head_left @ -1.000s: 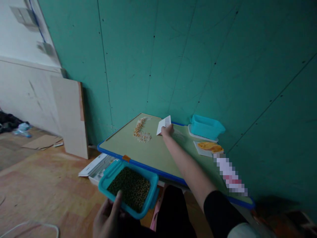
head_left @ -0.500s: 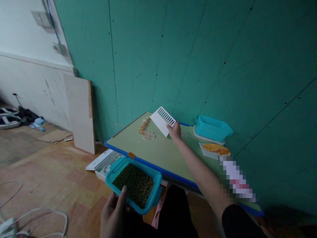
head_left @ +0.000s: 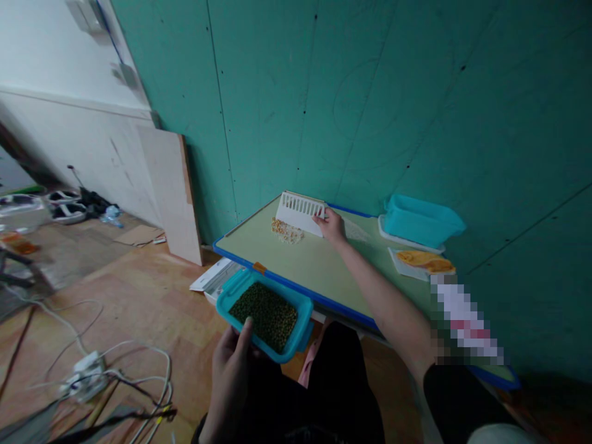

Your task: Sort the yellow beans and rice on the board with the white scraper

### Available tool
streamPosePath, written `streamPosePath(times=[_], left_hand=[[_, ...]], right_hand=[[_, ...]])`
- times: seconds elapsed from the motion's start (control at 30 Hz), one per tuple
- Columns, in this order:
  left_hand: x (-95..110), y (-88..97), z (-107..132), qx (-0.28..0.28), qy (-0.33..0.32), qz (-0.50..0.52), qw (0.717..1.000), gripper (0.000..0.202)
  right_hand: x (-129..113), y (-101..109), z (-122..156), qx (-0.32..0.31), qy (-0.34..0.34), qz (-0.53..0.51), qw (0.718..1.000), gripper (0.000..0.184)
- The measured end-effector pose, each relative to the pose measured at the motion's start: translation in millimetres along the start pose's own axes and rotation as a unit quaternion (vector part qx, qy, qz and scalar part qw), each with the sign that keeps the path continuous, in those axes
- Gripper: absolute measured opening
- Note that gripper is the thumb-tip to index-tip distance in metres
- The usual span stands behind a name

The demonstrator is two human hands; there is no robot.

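My left hand (head_left: 232, 361) is closed on the near rim of a turquoise plastic container (head_left: 303, 311), thumb over the edge. Small green beans (head_left: 264, 313) fill its bottom, with a paler patch at the right end. The container sits just off the table's front edge. Out over the table, my right hand (head_left: 332, 225) grips the right end of a white slotted plastic plate (head_left: 300, 211). The plate stands tilted on its long edge, slots upward. Along its lower edge lies a pile of yellow and pale grains (head_left: 287, 232) on the tabletop.
The pale green table (head_left: 308, 262) has a blue rim and stands against a green wall. To the right are another turquoise container (head_left: 419, 221) on a white lid and a white tray with an orange-yellow item (head_left: 426, 261). Cables with a power strip (head_left: 87, 375) lie on the floor at left.
My right hand has lowered the white plate from a raised slant to the tabletop behind the grains. The left hand still holds the container. The camera view has shifted.
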State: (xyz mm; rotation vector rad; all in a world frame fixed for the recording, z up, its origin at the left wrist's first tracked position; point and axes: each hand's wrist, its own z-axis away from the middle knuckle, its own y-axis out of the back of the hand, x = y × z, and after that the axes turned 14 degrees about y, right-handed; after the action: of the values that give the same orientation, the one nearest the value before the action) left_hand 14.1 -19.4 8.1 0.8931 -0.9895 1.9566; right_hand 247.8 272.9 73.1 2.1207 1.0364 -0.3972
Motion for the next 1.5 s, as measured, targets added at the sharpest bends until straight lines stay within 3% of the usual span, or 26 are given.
streamPosePath(times=[0.2,0.4,0.57,0.73,1.23,1.5], left_hand=[[-6.9,3.0,-4.9,-0.025,0.002,0.005,1.0,0.042],[-4.1,1.3,-3.4,-0.012,-0.007,-0.003,1.0,0.042],[-1.6,-0.8,-0.7,0.002,0.005,0.0,1.0,0.047],[-7.5,3.0,-4.6,-0.019,0.003,0.002,1.0,0.046],[-6.2,2.4,-4.8,-0.01,-0.022,-0.016,1.0,0.04],[-11.1,4.8,-6.6,-0.019,-0.013,-0.013,1.0,0.041]], right_hand=[[8.1,-6.4,-0.8,0.009,0.004,-0.068,0.998,0.02],[5.0,-7.8,-2.0,0.032,-0.003,-0.132,0.991,0.019],[-1.3,-9.1,-1.8,0.021,-0.018,-0.174,0.984,0.017],[-6.6,-12.1,-0.3,0.0,-0.011,-0.204,0.979,0.019],[-20.7,-22.8,6.6,-0.028,0.067,-0.128,0.989,0.013],[-28.8,-25.3,10.1,-0.039,0.071,-0.133,0.988,0.013]])
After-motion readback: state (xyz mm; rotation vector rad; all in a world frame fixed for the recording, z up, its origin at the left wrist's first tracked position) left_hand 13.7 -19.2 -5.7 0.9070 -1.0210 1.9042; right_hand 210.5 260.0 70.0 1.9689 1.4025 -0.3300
